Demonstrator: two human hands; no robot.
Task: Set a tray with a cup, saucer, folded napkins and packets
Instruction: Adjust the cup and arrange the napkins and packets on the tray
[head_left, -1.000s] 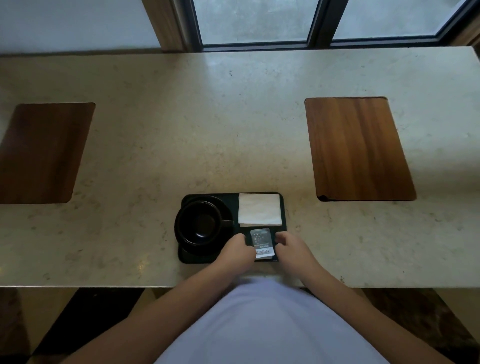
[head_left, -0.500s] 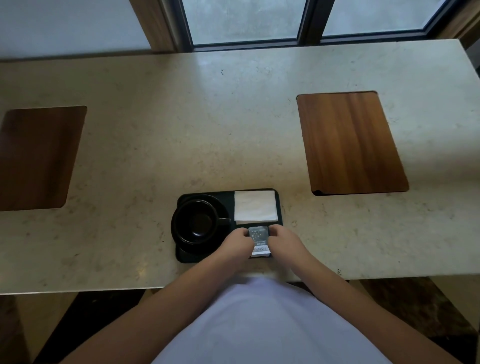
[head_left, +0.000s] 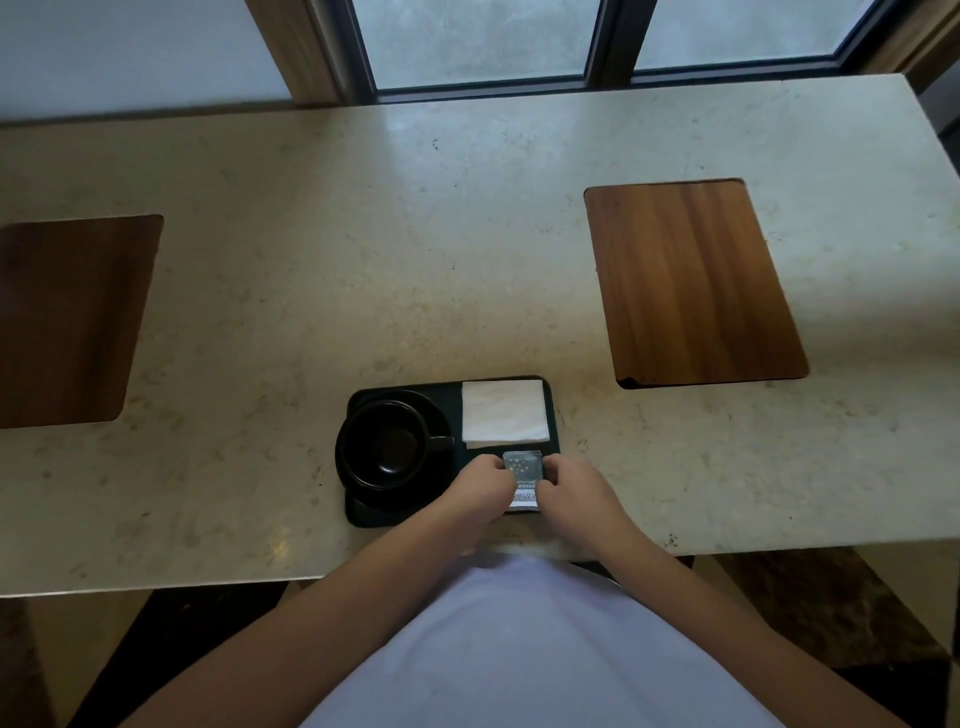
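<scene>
A black tray (head_left: 453, 393) lies near the table's front edge. On its left half a black cup (head_left: 387, 447) stands on a black saucer (head_left: 382, 503), handle to the right. A folded white napkin (head_left: 504, 413) fills the tray's far right corner. In front of the napkin lie grey and white packets (head_left: 523, 466). My left hand (head_left: 480, 486) and my right hand (head_left: 569, 488) pinch the packets from either side, fingers curled on their edges.
The tray rests on a pale stone table (head_left: 467, 249). A brown wooden placemat (head_left: 691, 283) lies to the right and another wooden placemat (head_left: 67, 322) to the left. Windows run behind the table's far edge.
Both hands have closed in from the packets' sides until they grip them. The view has shifted slightly.
</scene>
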